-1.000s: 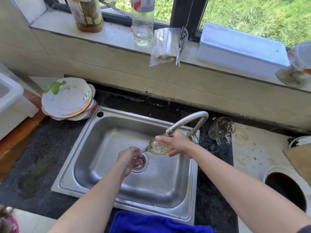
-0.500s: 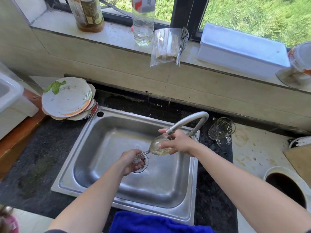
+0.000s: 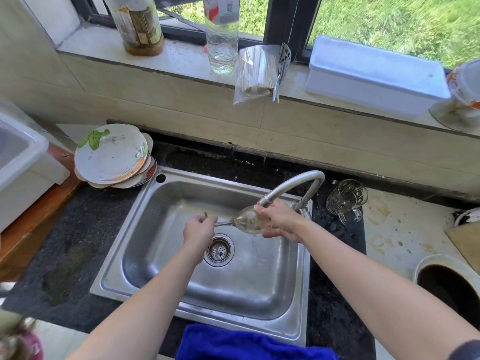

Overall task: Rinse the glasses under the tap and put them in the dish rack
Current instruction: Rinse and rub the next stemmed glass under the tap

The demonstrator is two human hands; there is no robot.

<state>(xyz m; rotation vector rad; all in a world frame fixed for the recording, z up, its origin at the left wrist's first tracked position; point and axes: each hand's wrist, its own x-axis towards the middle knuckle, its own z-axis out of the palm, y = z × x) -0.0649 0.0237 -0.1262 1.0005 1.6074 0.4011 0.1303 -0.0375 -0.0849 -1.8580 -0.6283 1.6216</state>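
Note:
A clear wine glass (image 3: 245, 219) lies on its side over the steel sink (image 3: 179, 198), its bowl right under the spout of the curved tap (image 3: 293, 184). My right hand (image 3: 279, 222) wraps the bowl from the right. My left hand (image 3: 198, 231) pinches the foot and stem at the left, above the drain (image 3: 219, 250). A thin trickle of water falls below the bowl. A second glass, a patterned mug with a handle (image 3: 346, 198), lies tipped on the dark counter to the right of the tap. No dish rack is in view.
Dirty plates (image 3: 111, 155) are stacked left of the sink's back corner. A white tub (image 3: 18, 162) stands far left. Bottles (image 3: 222, 35), a bag of sticks (image 3: 255, 71) and a white box (image 3: 374, 76) line the windowsill. A blue cloth (image 3: 241, 342) hangs at the front edge; a dark round opening (image 3: 449, 284) is at right.
Both hands have lifted the wine glass and tilted it flat, bringing the bowl up against the tap spout. My left hand rose off the drain area.

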